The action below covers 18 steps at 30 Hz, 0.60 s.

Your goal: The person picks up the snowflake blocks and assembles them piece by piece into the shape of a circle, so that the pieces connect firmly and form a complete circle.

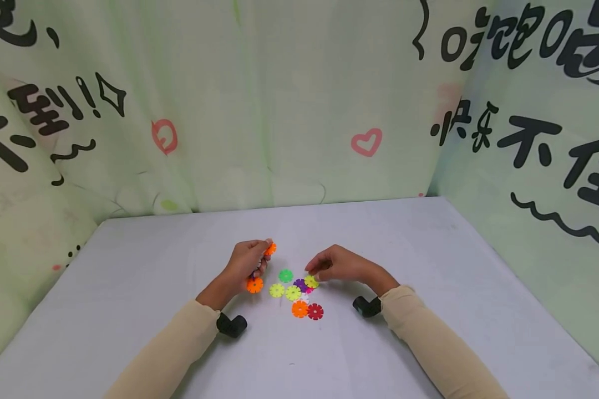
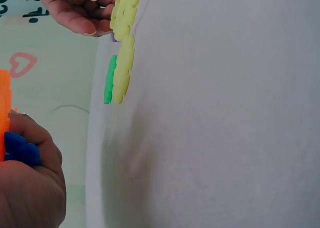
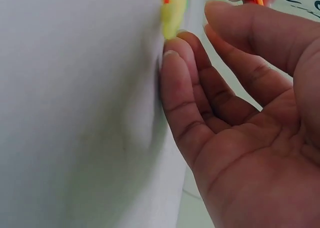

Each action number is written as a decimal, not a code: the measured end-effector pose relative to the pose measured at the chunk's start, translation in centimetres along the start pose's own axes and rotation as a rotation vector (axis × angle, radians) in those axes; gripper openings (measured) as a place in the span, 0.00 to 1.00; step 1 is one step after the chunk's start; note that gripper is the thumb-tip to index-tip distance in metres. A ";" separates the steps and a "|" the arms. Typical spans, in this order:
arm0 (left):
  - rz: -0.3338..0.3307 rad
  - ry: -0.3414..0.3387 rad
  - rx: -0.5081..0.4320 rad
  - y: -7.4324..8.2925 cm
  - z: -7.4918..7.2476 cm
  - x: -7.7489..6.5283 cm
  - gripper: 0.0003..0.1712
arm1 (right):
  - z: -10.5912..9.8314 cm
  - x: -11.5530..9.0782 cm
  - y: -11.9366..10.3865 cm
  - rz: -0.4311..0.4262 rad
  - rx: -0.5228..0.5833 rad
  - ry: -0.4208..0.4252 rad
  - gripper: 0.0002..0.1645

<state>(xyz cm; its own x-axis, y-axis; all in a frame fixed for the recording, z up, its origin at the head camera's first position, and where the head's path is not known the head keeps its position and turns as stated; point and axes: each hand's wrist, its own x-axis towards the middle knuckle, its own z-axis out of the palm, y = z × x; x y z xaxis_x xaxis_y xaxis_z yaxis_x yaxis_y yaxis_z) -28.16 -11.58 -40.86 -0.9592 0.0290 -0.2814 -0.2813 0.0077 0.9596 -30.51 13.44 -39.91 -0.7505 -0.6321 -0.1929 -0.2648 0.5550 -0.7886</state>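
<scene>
My left hand [image 1: 245,263] pinches an orange notched plastic disc [image 1: 270,249] above the table. A blue piece [image 2: 22,149] is also tucked in its curled fingers. Below it, another orange disc [image 1: 254,285] shows at the hand's lower edge. My right hand [image 1: 341,264] is low over the right side of the pile, fingers loosely bent and thumb apart from them. Its fingertips [image 3: 172,56] are right at a yellow disc [image 1: 311,281]. A purple disc [image 1: 300,285] is partly covered by that yellow one.
Nearby on the white table [image 1: 379,354] lie a green disc [image 1: 285,275], two yellow discs [image 1: 293,293], an orange disc [image 1: 299,309] and a dark red disc [image 1: 315,311]. A printed curtain [image 1: 299,111] borders the table's back and sides.
</scene>
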 end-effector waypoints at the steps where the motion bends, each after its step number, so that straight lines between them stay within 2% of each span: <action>1: -0.002 -0.001 -0.001 0.0 0.0 0.0 0.19 | 0.1 0.0 0.1 -0.012 -0.010 0.004 0.13; 11: -0.021 -0.017 0.021 0.0 0.1 -0.3 0.21 | 1.1 0.2 -0.5 0.005 -0.101 0.026 0.13; 18: -0.018 -0.033 0.024 -0.1 0.3 -0.6 0.22 | 1.1 0.2 -0.4 -0.049 -0.181 0.017 0.08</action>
<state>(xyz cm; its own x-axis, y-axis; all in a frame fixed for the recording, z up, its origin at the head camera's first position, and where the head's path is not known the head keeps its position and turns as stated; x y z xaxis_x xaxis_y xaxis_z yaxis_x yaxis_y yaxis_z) -27.61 -11.29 -40.77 -0.9523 0.0619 -0.2988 -0.2973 0.0326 0.9542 -29.93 12.49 -40.27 -0.7439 -0.6522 -0.1458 -0.4048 0.6133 -0.6783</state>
